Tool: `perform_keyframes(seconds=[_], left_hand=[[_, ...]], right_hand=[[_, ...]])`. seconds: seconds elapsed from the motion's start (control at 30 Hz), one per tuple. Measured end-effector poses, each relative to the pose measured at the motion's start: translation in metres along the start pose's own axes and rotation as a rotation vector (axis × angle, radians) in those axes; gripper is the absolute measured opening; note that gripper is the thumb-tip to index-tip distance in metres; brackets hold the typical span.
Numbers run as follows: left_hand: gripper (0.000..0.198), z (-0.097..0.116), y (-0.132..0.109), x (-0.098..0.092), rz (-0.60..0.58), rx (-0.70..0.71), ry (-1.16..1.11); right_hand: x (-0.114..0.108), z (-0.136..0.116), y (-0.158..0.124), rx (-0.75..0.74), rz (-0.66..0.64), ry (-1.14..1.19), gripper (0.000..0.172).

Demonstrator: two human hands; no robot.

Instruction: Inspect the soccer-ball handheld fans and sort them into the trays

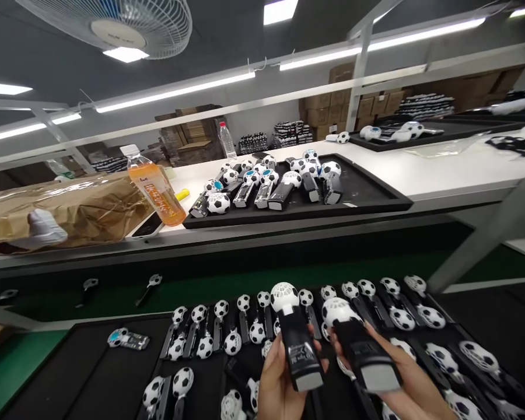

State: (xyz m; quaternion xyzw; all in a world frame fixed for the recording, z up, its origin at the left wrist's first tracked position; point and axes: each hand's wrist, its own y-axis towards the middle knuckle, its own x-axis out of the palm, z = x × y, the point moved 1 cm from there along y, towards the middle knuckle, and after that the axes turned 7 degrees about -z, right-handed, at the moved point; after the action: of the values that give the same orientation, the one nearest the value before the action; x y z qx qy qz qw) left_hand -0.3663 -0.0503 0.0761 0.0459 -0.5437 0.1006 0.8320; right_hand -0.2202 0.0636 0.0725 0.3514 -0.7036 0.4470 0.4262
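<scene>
My left hand (275, 382) is closed around the black handle of a small soccer-ball-headed handheld fan (298, 344), its white-and-black slotted ball pointing up and away. Beside it, my right hand (413, 376) grips a second soccer-ball-headed fan (359, 344), slightly blurred, tilted to the left. Both handles show pale grey ends towards me, and the left one carries small printed text. Below the hands, a black tray (210, 373) holds rows of similar fans, partly covered by my hands. One fan with a clear handle and blue disc (129, 339) lies apart at the tray's left.
On the white shelf ahead, another black tray (376, 195) holds a pile of fans. An orange drink bottle (157, 192), a phone (147, 226) and a brown-wrapped package (91, 204) stand to its left. A metal post (485, 233) slants at right; a large fan (118, 26) hangs overhead.
</scene>
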Motion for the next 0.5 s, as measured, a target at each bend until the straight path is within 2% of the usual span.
perform_keyframes(seconds=[0.07, 0.13, 0.23, 0.3, 0.37, 0.5], left_hand=[[0.023, -0.003, 0.002, 0.0, 0.041, -0.025, -0.063], [0.029, -0.006, 0.006, 0.003, 0.125, -0.046, -0.132], [0.054, -0.008, 0.011, 0.014, 0.358, -0.002, -0.141], [0.06, -0.007, 0.013, 0.022, 0.487, 0.058, -0.106], [0.06, -0.005, 0.015, 0.027, 0.542, 0.098, -0.091], [0.058, -0.003, 0.018, 0.032, 0.556, 0.102, -0.109]], right_hand=[[0.006, 0.006, 0.003, -0.021, 0.025, 0.111, 0.034], [0.014, 0.011, 0.006, -0.028, 0.041, 0.225, 0.033], [0.021, 0.015, 0.01, -0.066, 0.056, 0.317, 0.031], [0.023, 0.017, 0.012, -0.076, 0.071, 0.344, 0.03], [0.024, 0.019, 0.013, -0.078, 0.09, 0.368, 0.028], [0.022, 0.019, 0.016, -0.093, 0.109, 0.378, 0.028]])
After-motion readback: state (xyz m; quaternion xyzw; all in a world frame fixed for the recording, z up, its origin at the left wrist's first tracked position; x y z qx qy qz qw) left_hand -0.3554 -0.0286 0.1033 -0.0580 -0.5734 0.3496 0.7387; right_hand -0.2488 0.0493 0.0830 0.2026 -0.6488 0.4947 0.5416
